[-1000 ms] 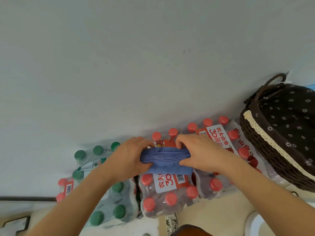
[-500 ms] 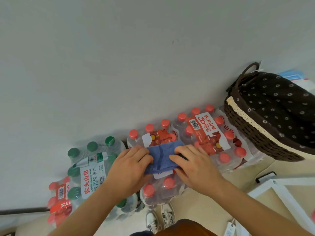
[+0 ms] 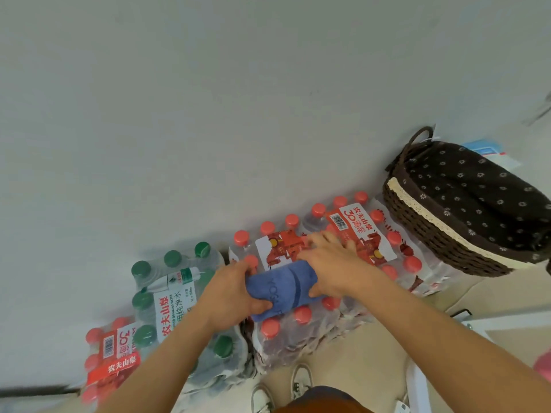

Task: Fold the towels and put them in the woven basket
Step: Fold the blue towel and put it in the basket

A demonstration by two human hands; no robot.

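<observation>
Blue and folded, the towel [image 3: 283, 289] lies on a pack of red-capped bottles [image 3: 286, 338]. The left hand [image 3: 235, 293] grips its left end, thumb curled over it. The right hand [image 3: 334, 269] pinches the right end, thumb on the near edge and blurred fingers over the far edge. The woven basket [image 3: 441, 234] stands apart at the right.

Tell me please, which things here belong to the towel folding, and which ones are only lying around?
For the job: blue towel, held by left hand and right hand; woven basket.
Only lying around: red-capped bottle packs (the towel rests on one), green-capped bottle pack, white shoes.
</observation>
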